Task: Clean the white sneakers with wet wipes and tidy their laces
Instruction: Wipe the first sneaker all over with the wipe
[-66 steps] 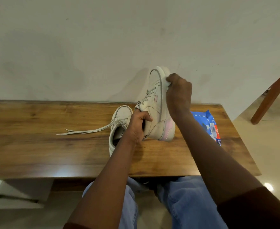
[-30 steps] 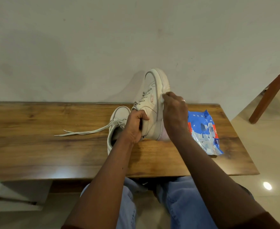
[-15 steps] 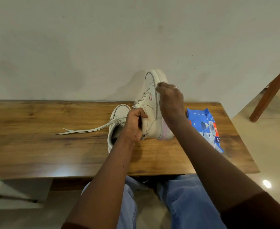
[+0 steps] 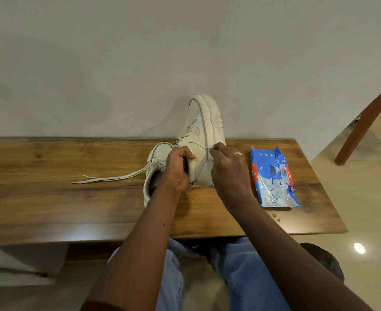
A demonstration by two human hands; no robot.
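The left hand [image 4: 177, 170] gripped the heel of the upright shoe [image 4: 201, 140], fingers curled tight. The right hand [image 4: 227, 170] pinched a wipe [image 4: 213, 147], mostly hidden, against its side. The other shoe [image 4: 157, 162] lay just beside on the table [image 4: 50, 198]. The pack [image 4: 272, 178] lay near the right edge, by the wall [image 4: 140, 52].

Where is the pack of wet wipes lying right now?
In the head view, the wet wipes pack lies flat on the right end of the wooden table, just right of the right hand and apart from the upended sneaker.
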